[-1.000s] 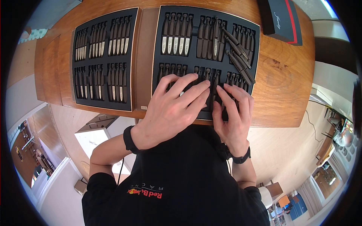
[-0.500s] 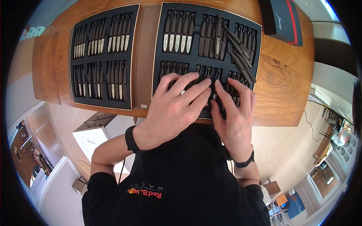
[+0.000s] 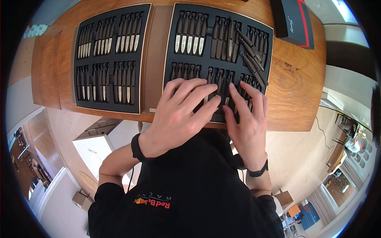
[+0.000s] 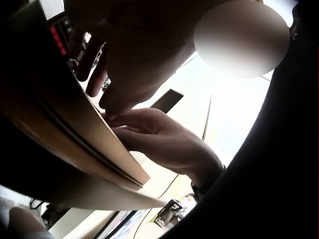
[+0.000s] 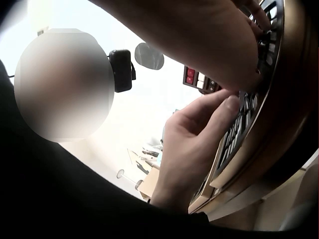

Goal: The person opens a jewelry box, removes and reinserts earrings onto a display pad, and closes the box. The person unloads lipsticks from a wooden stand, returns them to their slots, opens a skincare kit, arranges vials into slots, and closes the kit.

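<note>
Both hands, left hand [image 3: 180,115] and right hand [image 3: 248,119], rest with straight, spread fingers on the knife tray [image 3: 220,51] at the frame's centre, grasping nothing.

Two black trays sit on the warm brown wooden table [image 3: 297,91], the right tray [image 3: 170,51] and the left tray [image 3: 77,63]; each holds rows of dark-handled knives [image 3: 190,37] with pale silver blades. Far right, a black box [image 3: 293,20] carries a red stripe. The black shirt [image 3: 190,190] bears red and yellow lettering, and black wristbands [image 3: 136,147] circle both wrists.
</note>
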